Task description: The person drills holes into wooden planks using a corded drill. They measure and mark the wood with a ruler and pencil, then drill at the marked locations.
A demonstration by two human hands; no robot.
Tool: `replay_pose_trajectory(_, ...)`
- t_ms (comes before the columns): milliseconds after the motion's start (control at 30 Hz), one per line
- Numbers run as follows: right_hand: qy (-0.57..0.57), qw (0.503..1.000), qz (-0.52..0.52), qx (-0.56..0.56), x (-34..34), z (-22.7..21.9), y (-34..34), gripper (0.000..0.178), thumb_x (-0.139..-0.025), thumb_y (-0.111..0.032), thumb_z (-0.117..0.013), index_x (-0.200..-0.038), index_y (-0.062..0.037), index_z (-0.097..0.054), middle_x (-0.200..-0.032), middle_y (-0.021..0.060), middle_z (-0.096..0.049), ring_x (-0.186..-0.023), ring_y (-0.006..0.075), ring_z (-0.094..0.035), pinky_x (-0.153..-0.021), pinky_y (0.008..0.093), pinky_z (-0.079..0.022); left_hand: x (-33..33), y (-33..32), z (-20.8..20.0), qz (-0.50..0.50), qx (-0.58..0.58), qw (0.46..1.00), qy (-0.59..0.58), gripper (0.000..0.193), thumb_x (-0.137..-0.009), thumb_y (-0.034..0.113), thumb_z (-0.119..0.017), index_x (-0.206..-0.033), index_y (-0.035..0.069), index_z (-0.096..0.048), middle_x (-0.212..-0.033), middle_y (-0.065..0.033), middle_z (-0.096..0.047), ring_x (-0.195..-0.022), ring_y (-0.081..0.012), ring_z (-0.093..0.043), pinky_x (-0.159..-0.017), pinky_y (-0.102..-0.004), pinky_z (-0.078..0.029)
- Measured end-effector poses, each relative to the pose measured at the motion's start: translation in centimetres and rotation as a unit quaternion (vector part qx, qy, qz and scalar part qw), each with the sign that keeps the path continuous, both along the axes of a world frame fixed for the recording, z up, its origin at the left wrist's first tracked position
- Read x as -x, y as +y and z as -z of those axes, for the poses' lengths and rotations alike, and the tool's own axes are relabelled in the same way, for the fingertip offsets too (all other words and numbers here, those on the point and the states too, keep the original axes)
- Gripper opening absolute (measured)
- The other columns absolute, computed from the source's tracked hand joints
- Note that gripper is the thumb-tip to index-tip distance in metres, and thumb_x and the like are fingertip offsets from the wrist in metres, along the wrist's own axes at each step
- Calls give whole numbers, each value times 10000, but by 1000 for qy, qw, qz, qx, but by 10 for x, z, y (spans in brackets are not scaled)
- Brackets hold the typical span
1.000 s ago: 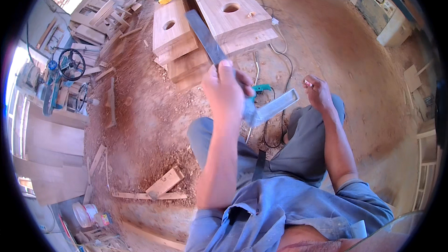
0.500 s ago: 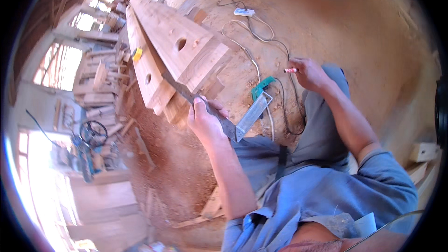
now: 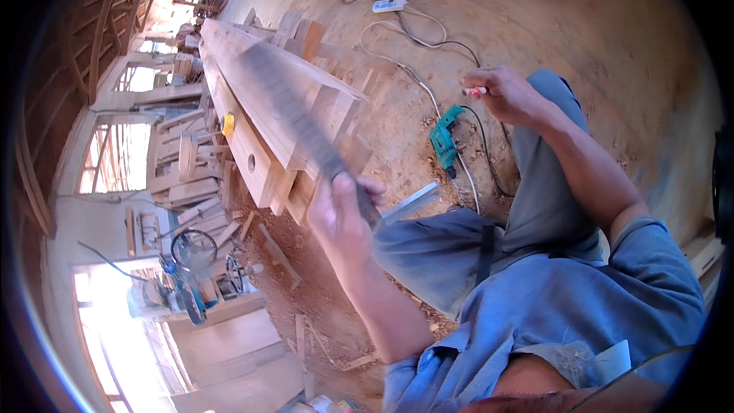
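Note:
My left hand [image 3: 340,210] is closed around a carpenter's square near its corner. The long dark blade [image 3: 294,111], blurred by motion, slants across in front of the upper thick timber [image 3: 229,42] and hides its middle; I cannot tell whether it touches the wood. The square's pale metal arm [image 3: 413,203] points right, over my bent leg. Alongside lies a second timber [image 3: 235,138] with a round hole near its end and a yellow tape measure [image 3: 228,124] on it. Off to the right, my right hand [image 3: 511,97] pinches a red-and-white marker [image 3: 475,92] above my knee.
A green power drill [image 3: 443,141] lies on the dusty floor right of the timbers, among cords from a white power strip [image 3: 390,5]. Wood shavings [image 3: 317,287] cover the floor at left. Stacked boards [image 3: 187,160] and a machine with a black handwheel [image 3: 193,251] stand farther left.
The square's blade has swung up from beside the timber ends to across the upper timber, and its metal arm now shows nearly edge-on. The view has shifted. My right hand still holds the marker.

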State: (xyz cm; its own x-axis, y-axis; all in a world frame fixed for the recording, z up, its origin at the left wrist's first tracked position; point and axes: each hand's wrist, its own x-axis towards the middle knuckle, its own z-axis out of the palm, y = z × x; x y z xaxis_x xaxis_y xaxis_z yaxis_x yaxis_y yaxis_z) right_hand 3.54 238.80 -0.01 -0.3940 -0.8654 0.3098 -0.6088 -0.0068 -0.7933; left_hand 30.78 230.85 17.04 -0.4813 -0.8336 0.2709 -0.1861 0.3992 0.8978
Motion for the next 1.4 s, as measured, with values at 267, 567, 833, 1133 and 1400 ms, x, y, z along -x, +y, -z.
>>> replay_pose_trajectory(267,-464,875,-119,67,-3,-77,-35,180,-990,-159,-641,-1114,-33,-673,-821,28,-623,-601,106,-609,-511,234,-430,-8,-45,-19,48,-146,938,-309,294,-1015,253,-660,-896,-13,-695,-636,-44,-640,-495,-68,-527,-457,-231,-409)
replay_pose_trajectory(567,-424,893,-90,125,-13,-113,-107,113,-929,-156,-736,-945,-53,-695,-775,-12,-608,-562,75,-535,-491,224,-427,-14,-58,-50,32,61,916,-396,267,-836,150,-814,-982,-43,-700,-707,-42,-639,-633,-106,-588,-581,-270,-476)
replay_pose_trajectory(833,-475,862,-49,170,-8,-126,-127,77,-907,-121,-758,-941,-77,-705,-802,-15,-618,-622,64,-543,-510,223,-460,-57,-68,-40,-53,285,900,-325,351,-762,119,-812,-1060,-38,-711,-944,-184,-704,-824,-313,-681,-787,-368,-523)
replay_pose_trajectory(1133,-514,827,-61,219,-15,-118,-129,85,-891,-84,-746,-924,-24,-696,-763,-5,-596,-589,77,-520,-488,243,-417,-57,-83,-33,-43,264,913,-309,292,-801,27,-764,-1067,-54,-676,-908,-173,-656,-832,-324,-665,-759,-387,-513)
replay_pose_trajectory(1400,-494,833,-54,242,-19,-114,-135,74,-887,-76,-736,-900,-15,-696,-752,7,-613,-593,80,-540,-489,251,-445,-62,-90,-31,-13,224,923,-311,332,-851,77,-762,-1121,-83,-654,-939,-154,-661,-860,-261,-638,-826,-353,-509)
